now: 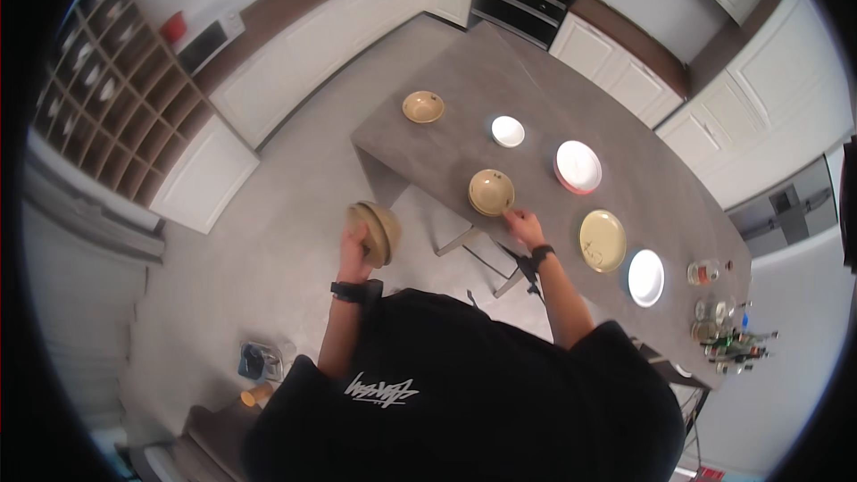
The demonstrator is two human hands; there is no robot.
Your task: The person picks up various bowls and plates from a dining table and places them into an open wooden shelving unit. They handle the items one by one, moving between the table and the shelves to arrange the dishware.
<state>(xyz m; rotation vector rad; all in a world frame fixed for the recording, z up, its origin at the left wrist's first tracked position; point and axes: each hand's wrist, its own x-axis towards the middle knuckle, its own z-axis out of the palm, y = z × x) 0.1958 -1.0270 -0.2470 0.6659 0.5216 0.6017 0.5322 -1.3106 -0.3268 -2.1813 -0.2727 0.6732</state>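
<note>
Two tan bowls (378, 234), tilted and one against the other, are held in my left hand (355, 251), off the table's left edge. My right hand (525, 226) has its fingers at the near rim of a tan bowl (492, 192) that looks stacked on another on the grey table (469, 107). Whether those fingers grip the rim is unclear. Another tan bowl (423, 107) stands near the far left edge, and a small white bowl (508, 132) lies between.
Right of the bowls are a white dish with a red outside (578, 167), a yellow oval plate (602, 241) and a white dish (646, 278). Jars and bottles (736, 348) crowd the right end. A stool (462, 241) stands under the table's near edge.
</note>
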